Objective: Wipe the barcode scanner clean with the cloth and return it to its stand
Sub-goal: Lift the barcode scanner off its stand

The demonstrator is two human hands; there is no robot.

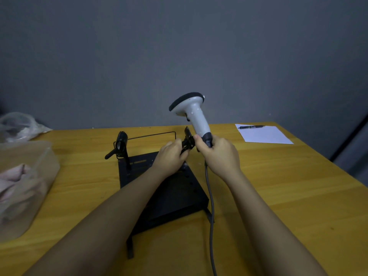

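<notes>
My right hand [218, 153] grips the lower handle of a white barcode scanner [194, 111], held upright above the table with its black-rimmed head tilted to the left. Its grey cable [211, 206] hangs down toward me. Just left of the handle, my left hand [171, 156] holds the black clamp arm [187, 141] of the black stand [175, 194]. The stand's flat black base lies under my forearms, and a second clamp [121, 145] rises at its left rear. No cloth is in either hand.
A clear plastic bin [23, 176] with pinkish cloths stands at the left edge, a crumpled plastic bag [18, 124] behind it. A white sheet of paper [262, 134] with a pen [251, 127] lies at the back right. The wooden table [288, 186] ends at the right.
</notes>
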